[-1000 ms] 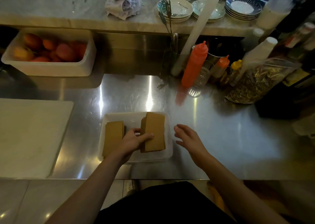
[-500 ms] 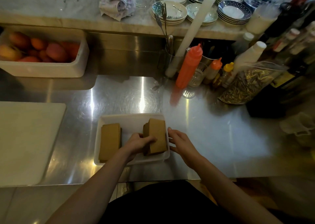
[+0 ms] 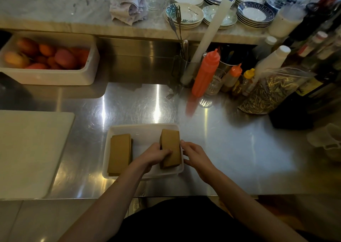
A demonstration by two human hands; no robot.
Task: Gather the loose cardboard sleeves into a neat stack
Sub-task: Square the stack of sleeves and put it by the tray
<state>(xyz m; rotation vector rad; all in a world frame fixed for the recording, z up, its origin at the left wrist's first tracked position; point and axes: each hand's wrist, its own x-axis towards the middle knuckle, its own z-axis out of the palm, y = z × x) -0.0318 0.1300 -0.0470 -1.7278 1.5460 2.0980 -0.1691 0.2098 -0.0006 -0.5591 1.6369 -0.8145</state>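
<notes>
Once apart, hand (image 3: 198, 158) perhaps against stack (image 3: 171, 144)

On the steel desk (image 3: 230, 149), a white tray (image 3: 144, 130) holds two stacks of brown sleeves: the left stack (image 3: 120, 155) lies flat, the right stack (image 3: 170, 146) is gripped at its left side by the left hand (image 3: 155, 155), and the right hand (image 3: 196, 156) sets its fingers (image 3: 186, 143) against the stack's right edge at the tray rim.

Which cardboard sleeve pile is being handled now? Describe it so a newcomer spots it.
On the steel counter, find the shallow white tray near the front edge. Two brown cardboard piles sit in it. The right pile is the one: the left hand grips it and the right hand flanks it, while the left pile lies untouched.
</notes>
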